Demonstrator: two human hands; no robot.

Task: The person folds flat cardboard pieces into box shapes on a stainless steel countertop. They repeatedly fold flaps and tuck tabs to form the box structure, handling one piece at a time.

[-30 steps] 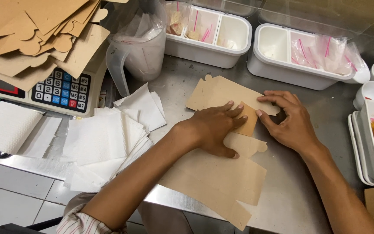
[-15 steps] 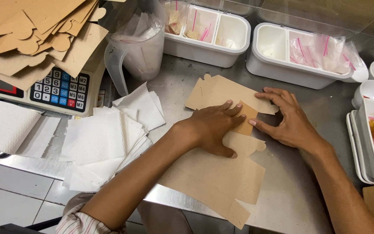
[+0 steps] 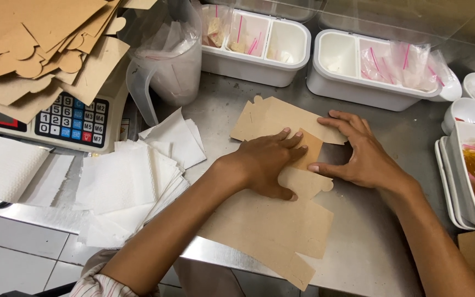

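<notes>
**Both hands flat on a brown card blank, steel desk**

Flat die-cut brown card blank lies on the steel desk, running from desk centre down to the near edge. Left hand lies palm-down on its middle, fingers spread and extended toward a raised flap; nothing gripped, just pressing. Right hand sits just to the right, open, thumb tip touching the flap's edge, fingers arched over the far panel; whether it pinches the card, cannot tell.

The blank extends under and beyond both hands: upper panel past the fingertips, lower panel beneath the left forearm.

Left of the blank: loose stack of white paper sheets, near. Beyond them a scale with keypad, a stack of more brown blanks on top. A clear plastic jug stands behind. Two white divided tubs at the far edge hold small bagged items.
</notes>
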